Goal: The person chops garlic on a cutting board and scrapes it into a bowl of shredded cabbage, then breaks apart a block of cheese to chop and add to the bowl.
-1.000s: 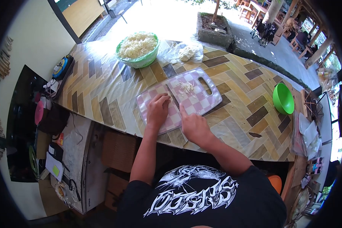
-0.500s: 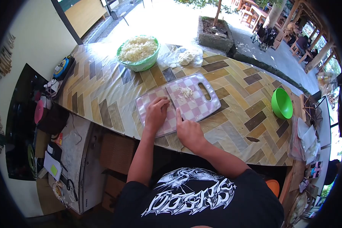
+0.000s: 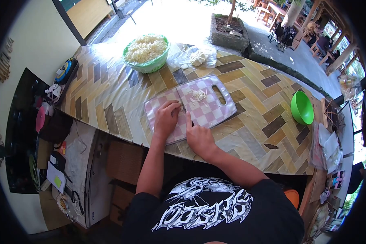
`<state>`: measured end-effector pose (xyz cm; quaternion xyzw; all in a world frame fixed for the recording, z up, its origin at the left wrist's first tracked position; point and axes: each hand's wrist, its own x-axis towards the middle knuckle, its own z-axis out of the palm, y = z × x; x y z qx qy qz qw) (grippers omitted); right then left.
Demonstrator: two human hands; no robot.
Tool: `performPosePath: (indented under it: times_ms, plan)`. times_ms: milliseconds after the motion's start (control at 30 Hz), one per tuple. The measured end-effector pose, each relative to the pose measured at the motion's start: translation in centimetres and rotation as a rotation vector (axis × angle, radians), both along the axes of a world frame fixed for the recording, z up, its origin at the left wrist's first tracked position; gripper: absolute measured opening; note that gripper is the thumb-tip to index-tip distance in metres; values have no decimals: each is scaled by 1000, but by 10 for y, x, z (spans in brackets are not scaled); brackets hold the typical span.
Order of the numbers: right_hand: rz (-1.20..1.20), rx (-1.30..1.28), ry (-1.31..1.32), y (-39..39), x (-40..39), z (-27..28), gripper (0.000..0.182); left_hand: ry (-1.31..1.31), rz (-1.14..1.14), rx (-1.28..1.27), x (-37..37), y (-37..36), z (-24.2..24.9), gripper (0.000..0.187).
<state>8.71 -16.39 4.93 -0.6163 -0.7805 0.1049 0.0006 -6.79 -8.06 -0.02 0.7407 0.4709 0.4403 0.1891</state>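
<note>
My right hand (image 3: 200, 140) grips a knife (image 3: 192, 123) by its dark handle, index finger stretched along the top of it. The thin blade points away from me over a pink-and-white checkered cutting board (image 3: 215, 116). My left hand (image 3: 166, 118) rests on the board just left of the blade, fingers curled and pressed together; what they pinch is mostly hidden. Pale, finely cut shreds (image 3: 198, 96) lie in a small heap right of the blade, near the board's handle slot.
A green basket (image 3: 152, 67) heaped with pale shreds stands at the far side of the table (image 3: 122, 101). Beside it lies a clear plastic bag (image 3: 209, 61) with whitish pieces. A green bowl (image 3: 301, 107) sits at the right, near plastic bags (image 3: 329, 148).
The view has shifted slightly. Both hands stay at nearly the same place on the board, the knife beside my left fingertips; the heap of shreds looks much the same.
</note>
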Motion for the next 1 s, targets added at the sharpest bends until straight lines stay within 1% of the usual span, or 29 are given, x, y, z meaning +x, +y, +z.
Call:
performPosePath:
  times_ms: [100, 200, 300, 400, 500, 633, 700, 833, 900, 1000]
  plan:
    - [-23, 5, 102, 16, 11, 5, 73, -13, 1, -12, 0, -1, -1, 15]
    - [-11, -5, 128, 11, 16, 26, 73, -20, -1, -20, -1, 0, -1, 15]
    - [0, 7, 56, -5, 6, 29, 72, -9, 3, -4, -1, -1, 0, 15]
    - [-21, -62, 1, -1, -4, 8, 71, -11, 12, -12, 0, -2, 2, 15]
    - [-11, 6, 65, 11, 3, 16, 72, -24, 11, -2, 0, -1, -1, 14]
    - [-3, -39, 64, 9, 11, 38, 72, -36, 13, -8, 0, -1, -3, 13]
    - [1, -45, 55, 1, 9, 39, 72, -40, 19, -10, 0, -1, -1, 13]
    - [-32, -74, 49, 1, -1, 12, 72, -14, 32, -16, 1, -2, 2, 14]
    - [-40, -62, 82, 9, 2, 12, 73, -9, 34, -18, 1, -2, 3, 14]
    - [-33, -49, 108, 13, 15, 28, 74, -21, 23, -17, -1, -3, 1, 15]
